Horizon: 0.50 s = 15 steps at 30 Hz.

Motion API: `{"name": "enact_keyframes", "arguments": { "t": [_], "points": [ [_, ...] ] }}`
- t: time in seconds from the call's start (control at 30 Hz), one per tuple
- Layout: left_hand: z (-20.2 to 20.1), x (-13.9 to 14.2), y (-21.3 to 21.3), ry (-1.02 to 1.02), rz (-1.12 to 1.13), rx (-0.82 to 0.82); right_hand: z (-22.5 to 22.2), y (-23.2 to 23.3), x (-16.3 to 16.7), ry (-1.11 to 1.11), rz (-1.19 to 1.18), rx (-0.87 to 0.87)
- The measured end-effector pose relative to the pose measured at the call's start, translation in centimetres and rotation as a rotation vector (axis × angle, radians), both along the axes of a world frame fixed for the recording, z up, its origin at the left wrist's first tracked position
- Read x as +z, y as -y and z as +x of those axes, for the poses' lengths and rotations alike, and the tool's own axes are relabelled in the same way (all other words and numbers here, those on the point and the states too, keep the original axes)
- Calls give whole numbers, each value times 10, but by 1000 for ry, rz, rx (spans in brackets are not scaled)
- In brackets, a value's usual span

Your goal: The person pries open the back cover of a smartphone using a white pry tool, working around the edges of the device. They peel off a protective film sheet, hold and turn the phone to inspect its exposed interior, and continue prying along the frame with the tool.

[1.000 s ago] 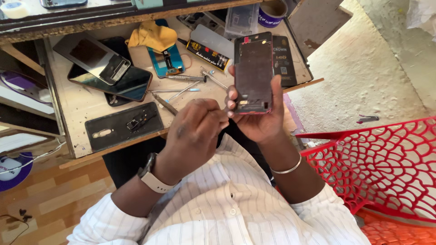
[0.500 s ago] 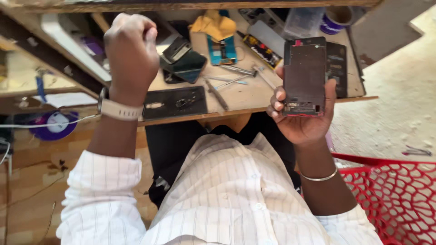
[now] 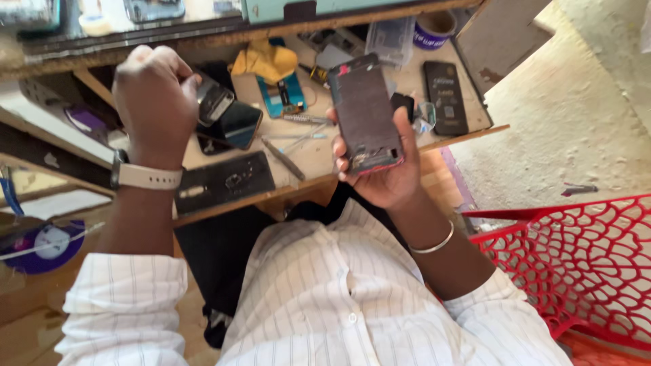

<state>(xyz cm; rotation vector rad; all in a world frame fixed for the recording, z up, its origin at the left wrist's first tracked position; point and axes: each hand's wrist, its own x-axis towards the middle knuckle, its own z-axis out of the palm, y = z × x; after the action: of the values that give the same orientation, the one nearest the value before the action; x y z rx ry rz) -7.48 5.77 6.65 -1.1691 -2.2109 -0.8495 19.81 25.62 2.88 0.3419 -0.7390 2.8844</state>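
Dark slab-like phone frame with red edge (image 3: 364, 115) stands near-upright, centre frame, long axis vertical — gripped in right hand (image 3: 386, 173). Left hand (image 3: 154, 102) fisted upper left, well apart — contents unclear — above wooden bench (image 3: 319, 152).

Bright daylight washed the floor (image 3: 576, 115) at right nearly white, while the shelf (image 3: 47, 129) at left sat in shadow; the raised left hand (image 3: 154, 102) was slightly motion-blurred.
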Motion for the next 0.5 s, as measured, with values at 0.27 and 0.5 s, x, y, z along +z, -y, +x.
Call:
{"name": "enact_keyframes", "arguments": {
  "t": [0.27,0.5],
  "points": [
    [26,14,-40,294,319,-342,-31,-7,9,6,15,132],
    [80,57,-4,-218,495,-380,-60,-25,6,-12,56,131]
  ]
}}
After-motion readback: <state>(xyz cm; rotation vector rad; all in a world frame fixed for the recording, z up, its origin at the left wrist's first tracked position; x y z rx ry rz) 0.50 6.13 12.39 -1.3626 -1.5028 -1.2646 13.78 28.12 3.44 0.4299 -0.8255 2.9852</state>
